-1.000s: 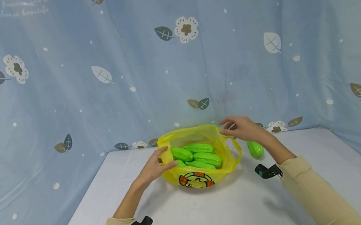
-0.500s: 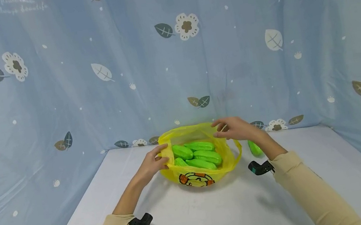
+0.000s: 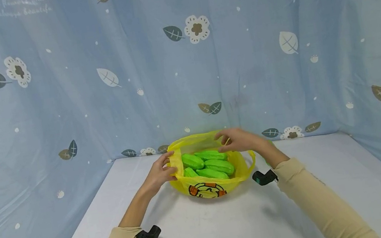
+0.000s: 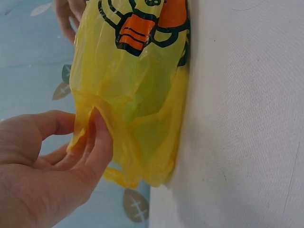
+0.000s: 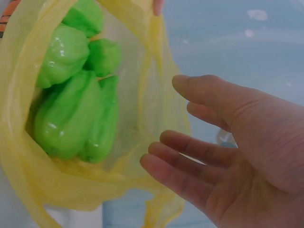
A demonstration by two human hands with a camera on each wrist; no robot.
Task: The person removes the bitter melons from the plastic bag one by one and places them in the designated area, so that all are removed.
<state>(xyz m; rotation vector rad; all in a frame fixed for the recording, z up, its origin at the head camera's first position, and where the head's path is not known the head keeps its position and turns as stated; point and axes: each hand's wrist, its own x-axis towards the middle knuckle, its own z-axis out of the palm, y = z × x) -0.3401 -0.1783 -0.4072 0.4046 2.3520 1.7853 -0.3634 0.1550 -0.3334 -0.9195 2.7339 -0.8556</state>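
A yellow plastic bag [image 3: 238, 176] with a cartoon print stands on the table, its mouth spread wide. Several shiny green cucumber-shaped vegetables [image 3: 219, 167] lie inside; the right wrist view shows their ribbed skins [image 5: 69, 116]. My left hand [image 3: 158, 174] grips the bag's left rim, with the yellow film between thumb and fingers [image 4: 100, 142] in the left wrist view. Over the right side of the mouth hovers my right hand [image 3: 240, 140], holding nothing, its fingers apart and slightly bent. One more green vegetable [image 3: 267, 162] sits right of the bag, mostly hidden behind my right forearm.
A white table [image 3: 208, 232] runs back to a blue curtain [image 3: 240, 53] printed with leaves and flowers. A yellow handle loop [image 3: 252, 161] sticks out at the bag's right. Black wrist cameras [image 3: 149, 235] hang from both sleeves.
My right hand has moved left, from the bag's right rim to above its mouth. The forearm now covers most of the loose green vegetable. My left hand stays at the left rim.
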